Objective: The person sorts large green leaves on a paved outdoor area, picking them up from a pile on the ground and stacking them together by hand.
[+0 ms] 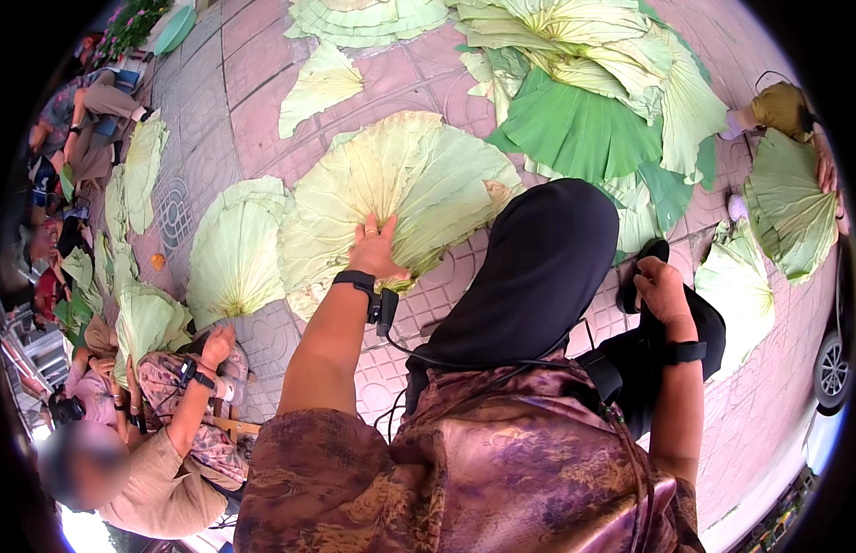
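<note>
A broad stack of pale yellow-green lotus leaves [446,175] lies fanned on the paving in front of me. Pressed flat on its lower middle is my left hand [377,249], open with fingers spread. My right hand [661,288] is curled into a loose fist beside my bent leg, over the dark shoe, and nothing shows in it. To the left of the stack, touching its edge, is a smaller fan of pale leaves [234,249]. A heap of lotus leaves [584,55] spreads at the far right, with a bright green leaf [580,129] at its near side.
At the left, a person's hand [218,346] is by more leaves [151,323]. On the right another person grips a leaf fan [792,203]. A single leaf piece [322,88] and a green basin [174,29] lie farther off. A car wheel [831,369] shows at the right rim.
</note>
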`<move>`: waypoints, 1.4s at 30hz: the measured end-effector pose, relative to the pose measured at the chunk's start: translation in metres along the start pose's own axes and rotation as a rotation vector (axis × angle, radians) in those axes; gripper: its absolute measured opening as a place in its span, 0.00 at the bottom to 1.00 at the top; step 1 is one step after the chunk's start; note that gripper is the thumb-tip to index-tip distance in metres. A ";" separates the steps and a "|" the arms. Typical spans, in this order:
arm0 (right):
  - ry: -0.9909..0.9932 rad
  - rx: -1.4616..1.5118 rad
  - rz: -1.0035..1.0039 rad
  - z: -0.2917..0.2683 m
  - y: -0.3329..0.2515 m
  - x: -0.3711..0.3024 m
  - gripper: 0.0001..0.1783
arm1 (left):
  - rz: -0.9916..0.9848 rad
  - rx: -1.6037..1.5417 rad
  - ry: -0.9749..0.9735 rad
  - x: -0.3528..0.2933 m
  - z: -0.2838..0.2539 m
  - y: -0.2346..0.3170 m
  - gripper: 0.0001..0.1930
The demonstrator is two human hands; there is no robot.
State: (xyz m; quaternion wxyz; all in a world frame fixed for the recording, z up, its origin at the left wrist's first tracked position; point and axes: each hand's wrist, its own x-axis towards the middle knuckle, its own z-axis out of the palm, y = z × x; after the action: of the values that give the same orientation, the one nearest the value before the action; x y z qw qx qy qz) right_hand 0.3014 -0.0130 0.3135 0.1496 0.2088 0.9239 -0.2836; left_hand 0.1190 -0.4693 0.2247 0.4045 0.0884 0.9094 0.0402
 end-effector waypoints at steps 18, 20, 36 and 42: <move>0.015 0.009 0.042 0.005 0.012 -0.005 0.12 | -0.070 0.152 0.333 0.009 0.003 -0.016 0.39; 0.020 -0.006 0.021 0.005 0.011 -0.006 0.11 | -0.071 0.192 0.392 0.013 0.000 -0.016 0.33; 0.118 0.065 0.005 -0.078 0.012 0.015 0.16 | -0.109 -0.572 0.596 0.039 -0.247 -0.092 0.17; 0.174 0.063 -0.063 -0.076 0.006 0.028 0.17 | -0.004 -1.027 0.776 0.039 -0.351 0.016 0.15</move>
State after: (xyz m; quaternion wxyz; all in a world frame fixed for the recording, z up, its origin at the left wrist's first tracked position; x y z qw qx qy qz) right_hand 0.2679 0.0444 0.3607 0.0530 0.2080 0.9301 -0.2980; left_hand -0.1654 -0.4471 0.4337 0.0367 -0.1395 0.8546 0.4988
